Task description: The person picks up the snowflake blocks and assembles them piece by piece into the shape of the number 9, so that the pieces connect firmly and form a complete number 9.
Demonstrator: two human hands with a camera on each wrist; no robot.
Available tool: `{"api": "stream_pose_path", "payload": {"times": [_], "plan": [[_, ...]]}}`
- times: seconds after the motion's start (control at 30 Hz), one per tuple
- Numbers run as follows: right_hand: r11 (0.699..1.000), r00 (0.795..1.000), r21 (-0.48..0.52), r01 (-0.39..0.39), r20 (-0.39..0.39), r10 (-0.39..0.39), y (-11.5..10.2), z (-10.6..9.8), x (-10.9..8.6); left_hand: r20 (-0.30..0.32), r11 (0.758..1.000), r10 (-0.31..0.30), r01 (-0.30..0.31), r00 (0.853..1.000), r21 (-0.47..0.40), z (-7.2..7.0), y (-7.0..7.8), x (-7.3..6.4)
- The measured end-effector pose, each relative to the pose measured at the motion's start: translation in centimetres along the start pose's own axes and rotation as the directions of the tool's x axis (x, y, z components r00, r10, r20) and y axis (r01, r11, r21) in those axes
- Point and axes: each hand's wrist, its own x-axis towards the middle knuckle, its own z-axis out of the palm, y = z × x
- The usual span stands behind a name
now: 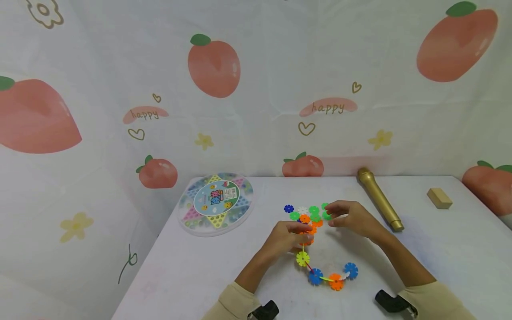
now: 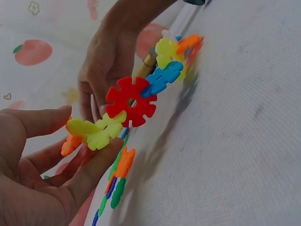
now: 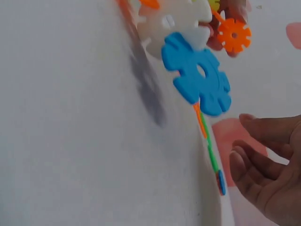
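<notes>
My left hand [image 1: 282,240] pinches one end of a chain of slotted plastic snowflake discs. In the left wrist view its thumb and fingers grip around a yellow disc [image 2: 99,136] and an orange disc [image 2: 70,145], joined to a red disc [image 2: 140,90]. The chain curves through a blue disc [image 1: 315,276] and an orange disc [image 1: 336,282] to a blue end disc [image 1: 351,270], raised over the table. My right hand [image 1: 354,218] holds nothing, its fingers loosely bent beside the loose green discs [image 1: 315,217]. In the right wrist view, the blue end disc [image 3: 188,77] hangs apart from its fingertips.
A round Chinese checkers set [image 1: 216,198] lies at the table's back left. Right of the discs are a gold microphone [image 1: 380,200] and a small wooden block [image 1: 439,198]. A peach-printed cloth [image 1: 260,89] hangs behind the white table [image 1: 192,275].
</notes>
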Motion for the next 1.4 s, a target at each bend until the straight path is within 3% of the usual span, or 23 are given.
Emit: {"api": "stream_pose_path", "payload": {"times": [0.23, 0.5, 0.73, 1.17, 1.4], "plan": [[0.998, 1.0, -0.052, -0.025, -0.005, 0.025, 1.4, -0.8, 0.3, 0.019, 1.0, -0.001, 0.001, 1.0, -0.005, -0.1, -0.1, 0.0], [0.995, 0.999, -0.085, -0.049, -0.02, 0.047, 1.4, -1.1, 0.1, 0.012, 0.999, -0.015, 0.014, 1.0, 0.029, -0.1, -0.3, 0.2], [0.989, 0.995, -0.115, -0.097, 0.014, 0.1, 1.5, -1.1, 0.1, 0.026, 1.0, -0.011, 0.011, 1.0, 0.011, -0.1, -0.4, 0.2], [0.997, 0.997, -0.058, -0.044, 0.058, 0.048, 1.8, -1.3, 0.0, 0.016, 1.0, 0.017, -0.018, 1.0, 0.005, -0.1, -0.4, 0.3], [0.985, 0.998, -0.165, -0.042, 0.035, 0.049, 2.0, -1.5, 0.0, 0.018, 1.0, 0.009, -0.009, 1.0, 0.007, -0.1, -0.5, 0.3]]}}
